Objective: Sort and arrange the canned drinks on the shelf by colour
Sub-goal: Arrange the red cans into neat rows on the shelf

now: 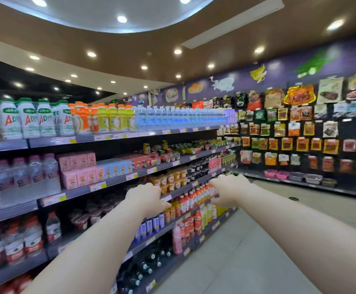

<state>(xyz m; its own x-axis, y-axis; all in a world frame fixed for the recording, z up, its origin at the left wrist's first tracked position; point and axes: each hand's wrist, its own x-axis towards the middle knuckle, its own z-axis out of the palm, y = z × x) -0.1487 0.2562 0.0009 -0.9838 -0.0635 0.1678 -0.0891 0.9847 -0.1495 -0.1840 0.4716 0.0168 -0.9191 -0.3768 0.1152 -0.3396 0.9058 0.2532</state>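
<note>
A person stands in a supermarket drinks aisle with both bare forearms stretched forward towards the shelving. The left hand (145,196) shows its back to the camera, fingers loosely bent and thumb pointing right, holding nothing. The right hand (230,190) is level with it and near it, its fingers and thumb slackly parted and also empty. Both hands hang in front of the lower rows of orange jars (172,180) and red-labelled bottles (190,200); whether either touches a shelf edge cannot be told.

The canned drinks (172,154) sit further along the aisle on the second shelf (185,159) from the top, above and beyond the hands. They are a jumble of red, green and yellow cans, some upright and several lying on their sides with their ends facing out. Their labels are too small to read.

On the top shelf, white bottles (27,120) with green caps carry large red letters "AD". Beside them stand orange and yellow bottles (105,118), then a long row of clear water bottles (172,118) whose labels begin "wat". Pink cartons (77,166) are stacked below, and hanging snack packets (300,132) cover the far wall.
</note>
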